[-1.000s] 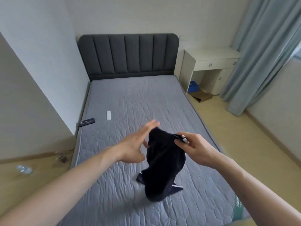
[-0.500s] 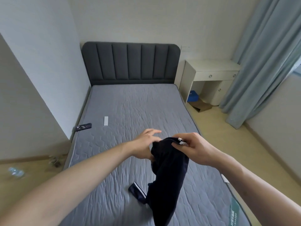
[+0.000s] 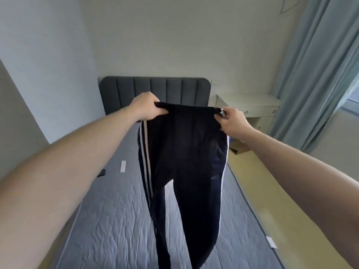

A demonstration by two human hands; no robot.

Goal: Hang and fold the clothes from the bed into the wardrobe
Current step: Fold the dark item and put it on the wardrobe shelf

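Navy, perhaps black, trousers (image 3: 186, 156) with white side stripes; grey quilted mattress (image 3: 116, 220).

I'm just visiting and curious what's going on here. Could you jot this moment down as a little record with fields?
Garment: dark navy track trousers with white side stripes, held up by the waistband, legs hanging over the bed
Left hand: left hand grips the waistband's left corner
Right hand: right hand grips the waistband's right corner
Bed: grey quilted mattress with dark grey padded headboard
On the mattress: small white rectangular tag
Beside the bed: cream bedside desk, pale blue curtain
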